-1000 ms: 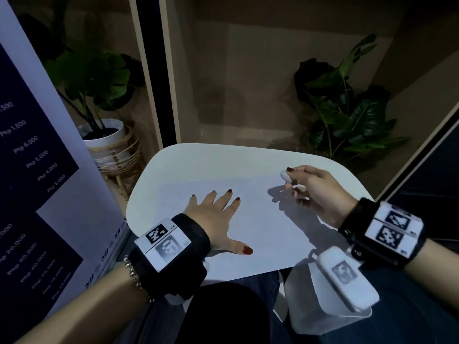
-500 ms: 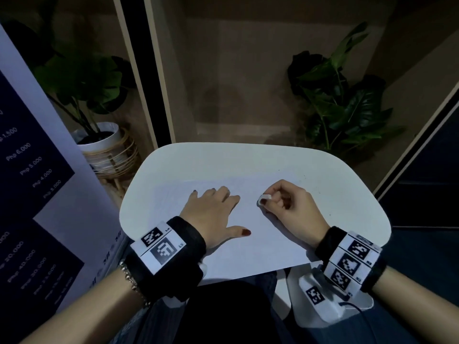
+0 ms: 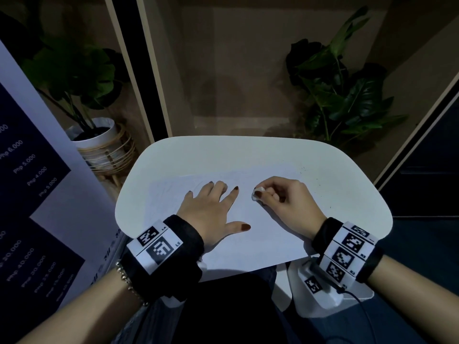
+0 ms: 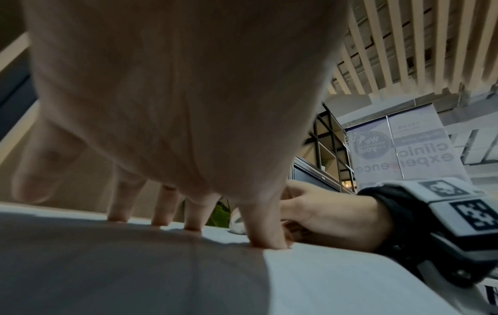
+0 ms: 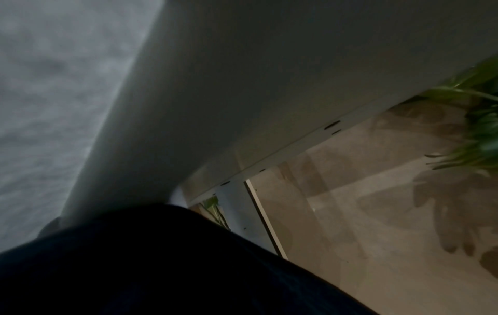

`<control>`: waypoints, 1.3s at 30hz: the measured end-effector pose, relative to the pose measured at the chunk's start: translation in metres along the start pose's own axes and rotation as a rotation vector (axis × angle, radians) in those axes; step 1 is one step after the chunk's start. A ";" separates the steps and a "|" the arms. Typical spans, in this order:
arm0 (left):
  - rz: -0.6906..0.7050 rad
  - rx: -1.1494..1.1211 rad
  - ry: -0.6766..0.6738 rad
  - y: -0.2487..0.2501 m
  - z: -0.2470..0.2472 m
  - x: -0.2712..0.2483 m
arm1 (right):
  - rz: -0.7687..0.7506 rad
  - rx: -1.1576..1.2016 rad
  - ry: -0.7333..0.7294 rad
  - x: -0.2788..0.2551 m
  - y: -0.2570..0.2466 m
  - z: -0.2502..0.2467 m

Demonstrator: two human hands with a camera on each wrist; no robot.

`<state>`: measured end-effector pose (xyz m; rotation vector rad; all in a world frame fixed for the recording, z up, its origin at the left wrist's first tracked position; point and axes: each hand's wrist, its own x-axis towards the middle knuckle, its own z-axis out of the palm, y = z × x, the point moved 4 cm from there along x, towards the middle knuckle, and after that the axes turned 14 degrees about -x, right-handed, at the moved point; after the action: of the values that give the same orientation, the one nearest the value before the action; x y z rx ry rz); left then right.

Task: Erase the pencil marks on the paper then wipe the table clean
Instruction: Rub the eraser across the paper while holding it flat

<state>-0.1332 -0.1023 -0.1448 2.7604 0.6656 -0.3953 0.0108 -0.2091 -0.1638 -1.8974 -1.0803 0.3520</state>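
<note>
while the left hand lies flat, fingers spread, on the white paper sheet atop the white rounded table, the right hand just beside it pinches a small white eraser against the sheet.

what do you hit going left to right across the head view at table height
price banner → potted plant in the wicker stand → left hand flat on the paper → eraser → right hand → bare table
</note>
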 end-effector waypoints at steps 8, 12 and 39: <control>-0.012 -0.013 -0.024 -0.001 0.000 0.000 | 0.004 -0.017 -0.002 0.004 0.005 -0.002; -0.012 -0.029 -0.036 0.000 0.000 -0.001 | -0.013 0.087 -0.160 -0.001 0.002 0.001; 0.007 -0.044 -0.017 -0.001 0.002 -0.003 | 0.034 -0.168 -0.083 0.017 -0.027 -0.068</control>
<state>-0.1364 -0.1033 -0.1459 2.7146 0.6521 -0.3976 0.0474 -0.2284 -0.1012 -2.0675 -1.1648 0.3714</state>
